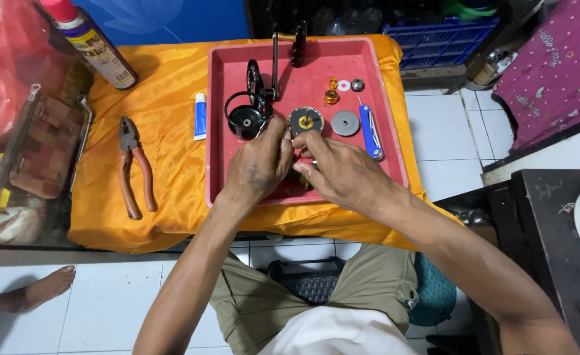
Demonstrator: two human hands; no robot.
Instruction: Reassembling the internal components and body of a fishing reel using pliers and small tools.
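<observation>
Both hands pinching a small part over the red tray

I'm working over the tray (221, 164), sitting on the orange cloth (165, 85), with my left hand (258, 164) and right hand (342, 174) meeting near its front edge. Between my fingertips I'm squeezing a tiny part (301, 158); it's mostly hidden, so I can't tell its shape. I'm judging it light, hard and easy to drop, so I'm gripping it at its edges with thumb and forefinger of each hand. Just behind my hands the black reel body (250, 112) is lying, looking heavier and stiff, best held by its frame. The geared disc (306, 121), the grey washer (346, 123) and the blue knife (371, 131) are waiting alongside; pliers (135, 167) are resting well left.
</observation>
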